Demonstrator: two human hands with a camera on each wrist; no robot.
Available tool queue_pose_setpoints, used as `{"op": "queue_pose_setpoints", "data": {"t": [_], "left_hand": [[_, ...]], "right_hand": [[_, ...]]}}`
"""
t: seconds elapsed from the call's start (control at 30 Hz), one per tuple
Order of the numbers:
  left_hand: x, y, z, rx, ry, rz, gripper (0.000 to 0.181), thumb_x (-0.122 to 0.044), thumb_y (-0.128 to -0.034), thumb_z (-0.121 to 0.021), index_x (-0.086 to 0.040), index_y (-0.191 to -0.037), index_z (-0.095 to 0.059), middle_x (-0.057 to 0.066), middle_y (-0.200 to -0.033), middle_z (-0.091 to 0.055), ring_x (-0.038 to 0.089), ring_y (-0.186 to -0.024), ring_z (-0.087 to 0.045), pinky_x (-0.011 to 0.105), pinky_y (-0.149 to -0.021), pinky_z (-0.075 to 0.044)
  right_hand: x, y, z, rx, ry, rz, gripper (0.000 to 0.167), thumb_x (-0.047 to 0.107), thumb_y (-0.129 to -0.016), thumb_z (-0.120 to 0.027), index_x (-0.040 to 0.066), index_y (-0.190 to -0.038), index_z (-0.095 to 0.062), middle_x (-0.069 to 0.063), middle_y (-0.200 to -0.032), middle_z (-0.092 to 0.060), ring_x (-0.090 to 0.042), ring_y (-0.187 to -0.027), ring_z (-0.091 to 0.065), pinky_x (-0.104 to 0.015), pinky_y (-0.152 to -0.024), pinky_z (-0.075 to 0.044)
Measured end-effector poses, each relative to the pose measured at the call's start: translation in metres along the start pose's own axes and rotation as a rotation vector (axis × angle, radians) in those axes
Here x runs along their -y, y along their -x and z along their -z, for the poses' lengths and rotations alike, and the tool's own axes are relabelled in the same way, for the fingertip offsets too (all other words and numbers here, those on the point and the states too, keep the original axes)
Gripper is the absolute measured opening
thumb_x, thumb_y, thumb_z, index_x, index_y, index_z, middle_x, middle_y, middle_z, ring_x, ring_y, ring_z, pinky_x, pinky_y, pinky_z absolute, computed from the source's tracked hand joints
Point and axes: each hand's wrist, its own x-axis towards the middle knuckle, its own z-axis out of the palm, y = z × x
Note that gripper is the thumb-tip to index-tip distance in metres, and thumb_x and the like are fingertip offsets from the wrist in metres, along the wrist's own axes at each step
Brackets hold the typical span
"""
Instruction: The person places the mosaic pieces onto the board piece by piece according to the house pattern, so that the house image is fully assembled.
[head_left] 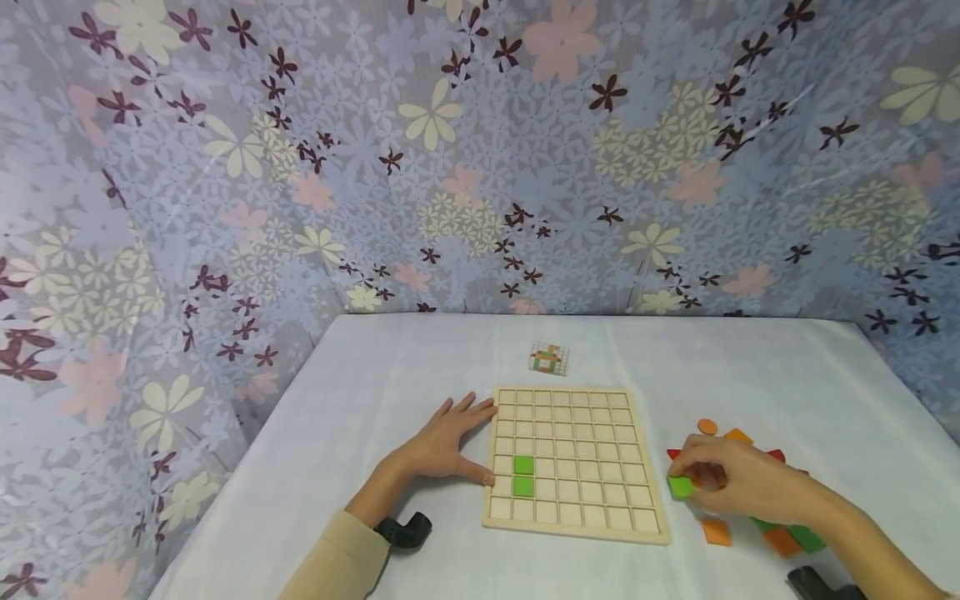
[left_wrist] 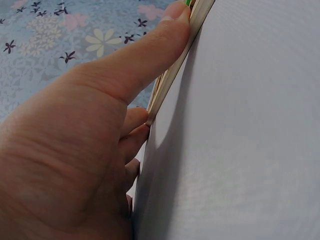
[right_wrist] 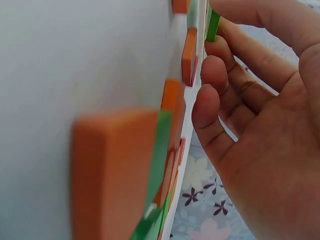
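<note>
A wooden grid board (head_left: pixel 581 492) lies on the white table, with two green square tiles (head_left: pixel 523 465) set one below the other in its left part. My left hand (head_left: pixel 442 442) rests at the board's left edge, fingers spread, thumb and fingertips touching the rim. To the right of the board, my right hand (head_left: pixel 738 475) pinches a green square tile (head_left: pixel 680 487) between thumb and fingers. The right wrist view also shows this green tile (right_wrist: pixel 213 26) at the fingertips, while the other fingers curl loosely.
Around and under my right hand lie several loose pieces, among them an orange disc (head_left: pixel 707 427), an orange square (head_left: pixel 717 532) and a green piece (head_left: pixel 808 538). A small pattern card (head_left: pixel 549 358) lies behind the board. Floral cloth (head_left: pixel 480 167) hangs behind the table.
</note>
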Motion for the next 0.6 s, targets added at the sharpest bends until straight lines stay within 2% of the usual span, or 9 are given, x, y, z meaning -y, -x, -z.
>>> {"op": "queue_pose_setpoints", "data": {"t": [0.1, 0.23, 0.37, 0.6], "left_hand": [[0.001, -0.001, -0.002, 0.001, 0.001, 0.002, 0.111, -0.073, -0.0663, -0.070, -0.018, -0.153, -0.029, -0.006, -0.157, -0.022, 0.023, -0.146, -0.006, 0.046, -0.116, -0.001], [0.002, -0.002, -0.003, 0.002, -0.005, -0.003, 0.111, -0.074, -0.0660, -0.069, -0.019, -0.153, -0.028, -0.006, -0.157, -0.022, 0.022, -0.146, -0.006, 0.047, -0.116, -0.001], [0.003, -0.001, -0.003, 0.002, -0.004, -0.008, 0.111, -0.075, -0.0658, -0.069, -0.018, -0.153, -0.028, -0.006, -0.157, -0.022, 0.023, -0.146, -0.006, 0.046, -0.116, -0.001], [0.002, 0.000, -0.001, -0.007, -0.003, -0.019, 0.111, -0.073, -0.0665, -0.070, -0.017, -0.153, -0.029, -0.004, -0.157, -0.023, 0.025, -0.145, -0.008, 0.049, -0.115, -0.002]], "right_hand": [[0.005, -0.006, -0.003, 0.004, 0.026, -0.003, 0.021, 0.014, -0.088, -0.070, 0.019, -0.109, -0.069, -0.001, -0.089, -0.055, -0.017, -0.073, -0.051, -0.028, -0.057, -0.044], [0.009, -0.015, -0.009, -0.021, 0.098, 0.027, 0.021, 0.022, -0.088, -0.072, 0.023, -0.109, -0.070, 0.006, -0.092, -0.059, -0.015, -0.075, -0.052, -0.026, -0.058, -0.044], [0.014, -0.025, -0.014, -0.033, 0.143, 0.034, 0.022, 0.030, -0.086, -0.075, 0.027, -0.107, -0.071, 0.010, -0.092, -0.059, -0.011, -0.071, -0.051, -0.023, -0.056, -0.043], [0.017, -0.041, -0.022, -0.010, 0.127, 0.067, 0.022, 0.029, -0.086, -0.074, 0.028, -0.108, -0.070, 0.010, -0.094, -0.059, -0.012, -0.077, -0.053, -0.023, -0.059, -0.045]]}}
